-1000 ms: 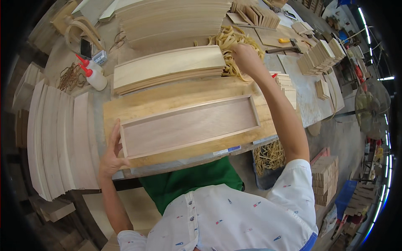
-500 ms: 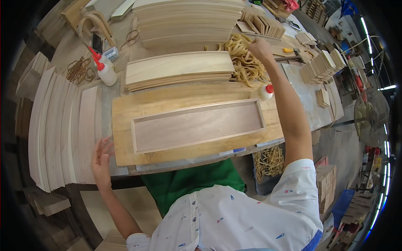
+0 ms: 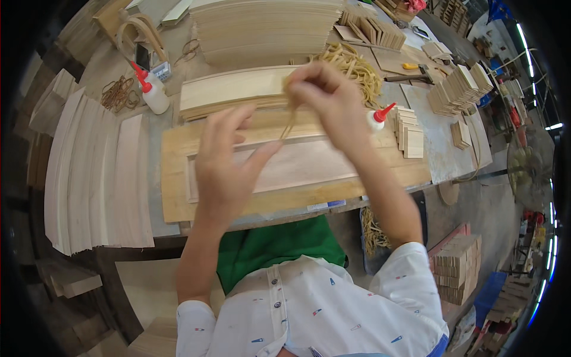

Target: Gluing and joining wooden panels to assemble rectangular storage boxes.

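A looped tan rubber band (image 3: 289, 126) hangs from the pinched fingers of my right hand (image 3: 334, 104), blurred by motion. Its lower end comes down at the thumb tip of my left hand (image 3: 223, 163), whose fingers are spread apart; whether the thumb touches the band I cannot tell. Both hands are above a shallow rectangular wooden frame with a panel inside (image 3: 309, 166), partly covered by my left hand. The frame lies on a broad wooden board (image 3: 173, 178). Behind my right hand is a heap of rubber bands (image 3: 363, 74).
Thin panels (image 3: 232, 86) are stacked behind the board, with a taller stack (image 3: 262, 33) beyond. Curved boards (image 3: 89, 172) stand at the left. Glue bottles (image 3: 156, 98) are left; another glue bottle (image 3: 376, 121) and small wooden pieces (image 3: 411, 140) are right. A hammer (image 3: 410, 77) lies farther right.
My right hand has come from the heap toward me, now with a rubber band in it. My left hand has risen from the board's left edge to over the frame.
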Demonstrator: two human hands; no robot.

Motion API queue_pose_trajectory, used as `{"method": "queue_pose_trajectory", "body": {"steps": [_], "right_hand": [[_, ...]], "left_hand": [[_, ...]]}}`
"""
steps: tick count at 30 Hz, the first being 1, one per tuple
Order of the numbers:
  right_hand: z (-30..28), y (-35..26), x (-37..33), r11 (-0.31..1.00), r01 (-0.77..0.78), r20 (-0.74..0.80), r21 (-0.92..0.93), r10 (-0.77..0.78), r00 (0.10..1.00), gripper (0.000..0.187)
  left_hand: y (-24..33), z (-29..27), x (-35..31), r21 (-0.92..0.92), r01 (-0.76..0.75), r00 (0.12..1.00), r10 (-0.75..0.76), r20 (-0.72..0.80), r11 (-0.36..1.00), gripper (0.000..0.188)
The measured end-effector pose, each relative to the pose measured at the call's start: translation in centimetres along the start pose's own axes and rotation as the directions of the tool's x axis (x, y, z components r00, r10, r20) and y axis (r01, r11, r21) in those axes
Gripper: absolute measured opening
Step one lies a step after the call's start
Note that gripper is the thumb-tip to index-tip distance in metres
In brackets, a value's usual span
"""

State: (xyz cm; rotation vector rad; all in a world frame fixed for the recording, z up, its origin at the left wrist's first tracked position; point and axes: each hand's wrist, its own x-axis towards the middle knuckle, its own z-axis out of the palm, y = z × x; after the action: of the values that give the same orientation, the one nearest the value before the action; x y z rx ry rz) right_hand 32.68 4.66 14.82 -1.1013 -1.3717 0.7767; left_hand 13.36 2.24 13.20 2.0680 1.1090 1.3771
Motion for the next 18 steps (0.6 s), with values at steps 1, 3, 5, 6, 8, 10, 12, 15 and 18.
{"method": "queue_pose_trajectory", "body": {"steps": [1,3,5,6,8,10,12,15,18], "right_hand": [[1.8,-0.2,-2.0,0.999,-0.005,-0.026,0.046,0.007,1.000,0.012],[3.1,0.2,-4.7,0.992,-0.001,-0.052,0.125,0.008,0.999,0.010],[3.4,1.5,-6.5,0.979,0.013,-0.037,0.206,-0.005,0.999,0.011],[3.3,1.6,-7.2,0.957,-0.076,0.004,0.280,0.078,0.997,0.012],[3.6,1.2,-7.9,0.906,-0.220,0.061,0.361,0.212,0.975,0.012],[3.5,1.0,-8.6,0.887,-0.304,0.120,0.347,0.280,0.953,0.012],[3.4,1.4,-9.1,0.904,-0.325,0.195,0.277,0.278,0.940,0.015],[3.8,1.4,-9.9,0.903,-0.233,0.190,0.362,0.173,0.966,0.018],[3.6,1.2,-10.1,0.867,-0.275,0.196,0.415,0.210,0.958,0.019]], "left_hand": [[0.3,1.0,0.1,0.067,-0.024,1.000,0.024,-0.007,0.997,0.036],[0.6,2.0,-0.3,0.061,-0.011,1.000,0.011,0.001,0.998,0.032],[0.5,1.9,-1.8,-0.065,0.080,0.997,-0.078,0.029,0.995,0.028],[0.1,1.6,-2.4,-0.081,0.093,0.994,-0.088,0.063,0.992,0.027],[-0.7,0.6,-3.4,-0.097,0.124,0.987,-0.113,0.113,0.988,0.025],[-0.4,0.5,-4.1,-0.177,0.190,0.974,-0.164,0.154,0.966,0.023],[-0.6,0.0,-5.1,-0.216,0.219,0.971,-0.190,0.147,0.951,0.020],[-0.6,0.1,-6.0,-0.363,0.282,0.959,-0.248,0.140,0.888,0.018],[-0.6,0.1,-7.0,-0.616,0.396,0.914,-0.358,0.192,0.681,0.018]]}}
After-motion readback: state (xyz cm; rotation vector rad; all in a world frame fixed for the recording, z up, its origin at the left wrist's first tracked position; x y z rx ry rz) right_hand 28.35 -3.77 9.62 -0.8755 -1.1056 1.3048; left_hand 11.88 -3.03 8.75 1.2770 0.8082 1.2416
